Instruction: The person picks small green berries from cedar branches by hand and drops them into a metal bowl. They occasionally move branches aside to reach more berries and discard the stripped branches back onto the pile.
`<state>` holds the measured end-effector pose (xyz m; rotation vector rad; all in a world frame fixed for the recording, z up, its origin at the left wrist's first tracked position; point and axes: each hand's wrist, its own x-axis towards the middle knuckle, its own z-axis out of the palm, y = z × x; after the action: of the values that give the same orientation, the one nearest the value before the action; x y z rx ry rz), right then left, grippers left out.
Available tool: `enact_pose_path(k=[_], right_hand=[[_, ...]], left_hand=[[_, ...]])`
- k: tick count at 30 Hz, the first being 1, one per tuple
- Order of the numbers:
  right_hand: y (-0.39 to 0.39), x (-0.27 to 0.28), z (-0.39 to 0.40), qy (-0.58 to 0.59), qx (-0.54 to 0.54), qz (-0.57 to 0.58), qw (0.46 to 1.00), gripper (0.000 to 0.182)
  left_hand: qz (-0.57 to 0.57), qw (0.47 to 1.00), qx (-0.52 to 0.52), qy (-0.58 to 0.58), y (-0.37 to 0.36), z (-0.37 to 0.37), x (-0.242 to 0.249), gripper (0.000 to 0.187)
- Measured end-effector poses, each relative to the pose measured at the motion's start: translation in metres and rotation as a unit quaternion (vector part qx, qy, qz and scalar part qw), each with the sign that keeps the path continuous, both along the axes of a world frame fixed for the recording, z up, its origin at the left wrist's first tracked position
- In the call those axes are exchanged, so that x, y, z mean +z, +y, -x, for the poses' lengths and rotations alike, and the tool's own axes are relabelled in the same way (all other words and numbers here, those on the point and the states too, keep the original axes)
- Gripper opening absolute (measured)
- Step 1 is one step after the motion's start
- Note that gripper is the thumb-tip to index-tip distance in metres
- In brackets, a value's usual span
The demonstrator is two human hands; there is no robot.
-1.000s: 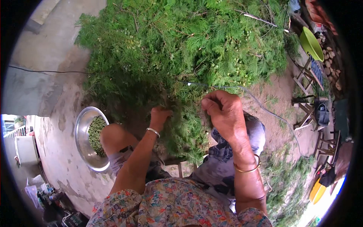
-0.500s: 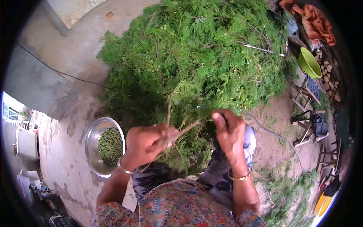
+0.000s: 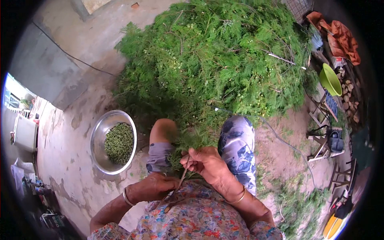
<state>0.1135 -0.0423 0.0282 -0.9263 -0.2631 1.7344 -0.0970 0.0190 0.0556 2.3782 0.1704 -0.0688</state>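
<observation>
Close to my lap, my left hand is closed around the lower end of a thin leafy branch. My right hand pinches the same branch higher up, with green sprays showing beyond its fingers. On the ground at the left stands a metal bowl, partly filled with small green cones or berries. A large heap of green conifer branches lies in front of my knees.
A dark cable runs across the ground at the right. Further right are a lime-green basin, wooden stools, cut logs and an orange cloth. Loose greenery litters the ground at lower right.
Both hands have come down toward my lap. My right hand has moved inward and now grips the branch beside my left. The view has shifted slightly, with both knees showing.
</observation>
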Motion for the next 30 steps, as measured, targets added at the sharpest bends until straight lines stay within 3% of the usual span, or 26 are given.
enact_pose_path(k=[2, 3, 5, 6, 8, 9, 10, 11, 12, 13, 16, 18, 19, 20, 22, 23, 24, 26, 28, 30], right_hand=[[-0.001, 0.015, 0.008, -0.038, -0.027, -0.04, 0.998, 0.024], [-0.002, 0.027, 0.012, -0.126, -0.059, -0.092, 0.986, 0.023], [0.0, 0.038, 0.021, -0.247, -0.137, -0.182, 0.942, 0.021], [0.002, 0.038, 0.022, -0.25, -0.14, -0.187, 0.94, 0.021], [0.007, 0.033, 0.022, -0.479, -0.127, -0.217, 0.841, 0.015], [0.012, 0.031, 0.027, -0.505, -0.174, -0.241, 0.81, 0.012], [0.013, 0.032, 0.029, -0.508, -0.179, -0.243, 0.807, 0.012], [0.012, 0.033, 0.029, -0.576, -0.166, -0.26, 0.757, 0.01], [0.012, 0.034, 0.03, -0.639, -0.153, -0.274, 0.702, 0.009], [0.012, 0.037, 0.033, -0.66, -0.156, -0.269, 0.684, 0.009], [0.005, 0.028, 0.036, -0.686, -0.091, -0.228, 0.685, 0.006], [0.002, 0.027, 0.042, -0.664, -0.132, -0.197, 0.709, 0.011], [0.0, 0.026, 0.045, -0.671, -0.125, -0.184, 0.707, 0.012], [-0.001, 0.025, 0.045, -0.678, -0.118, -0.171, 0.705, 0.013], [-0.009, 0.033, 0.042, -0.663, -0.123, -0.159, 0.721, 0.015], [-0.017, 0.04, 0.036, -0.647, -0.083, -0.19, 0.734, 0.017], [-0.024, 0.043, 0.031, -0.628, -0.041, -0.22, 0.745, 0.019], [-0.036, 0.039, 0.024, -0.633, -0.009, -0.235, 0.738, 0.02], [-0.043, 0.039, 0.017, -0.587, -0.059, -0.247, 0.769, 0.017], [-0.051, 0.026, 0.011, -0.584, -0.073, -0.212, 0.78, 0.011]], left_hand=[[0.068, 0.997, 0.047, 0.002, 0.001, 0.005, 0.0, 0.021], [0.064, 0.997, 0.048, 0.0, 0.003, 0.005, 0.003, 0.021], [0.196, 0.934, 0.287, -0.082, 0.01, -0.004, 0.013, 0.018], [0.193, 0.935, 0.284, -0.086, 0.013, -0.013, 0.021, 0.018], [0.384, 0.79, 0.44, -0.188, 0.021, -0.04, 0.046, 0.02], [0.382, 0.793, 0.434, -0.192, 0.026, -0.051, 0.058, 0.02], [0.246, 0.863, 0.404, -0.175, 0.032, -0.061, 0.07, 0.027], [0.104, 0.912, 0.364, -0.156, 0.035, -0.07, 0.077, 0.033], [0.103, 0.914, 0.358, -0.159, 0.037, -0.08, 0.076, 0.033], [0.044, 0.928, 0.324, -0.177, 0.04, -0.089, 0.071, 0.038], [-0.03, 0.942, 0.289, -0.169, 0.046, -0.106, 0.057, 0.041], [-0.068, 0.945, 0.317, -0.032, 0.05, -0.111, 0.052, 0.035], [0.004, 0.942, 0.33, -0.061, 0.051, -0.111, 0.035, 0.022], [0.003, 0.944, 0.324, -0.061, 0.051, -0.109, 0.026, 0.022], [0.264, 0.895, 0.35, -0.082, 0.048, -0.111, 0.03, 0.009], [0.334, 0.876, 0.321, -0.134, 0.043, -0.108, 0.037, 0.001], [0.335, 0.876, 0.321, -0.133, 0.045, -0.109, 0.033, 0.001], [0.573, 0.658, 0.486, -0.055, 0.055, -0.107, 0.023, 0.013], [0.599, 0.67, 0.436, -0.046, 0.06, -0.103, 0.029, 0.02], [0.663, 0.647, 0.37, -0.064, 0.062, -0.1, 0.028, 0.026]])
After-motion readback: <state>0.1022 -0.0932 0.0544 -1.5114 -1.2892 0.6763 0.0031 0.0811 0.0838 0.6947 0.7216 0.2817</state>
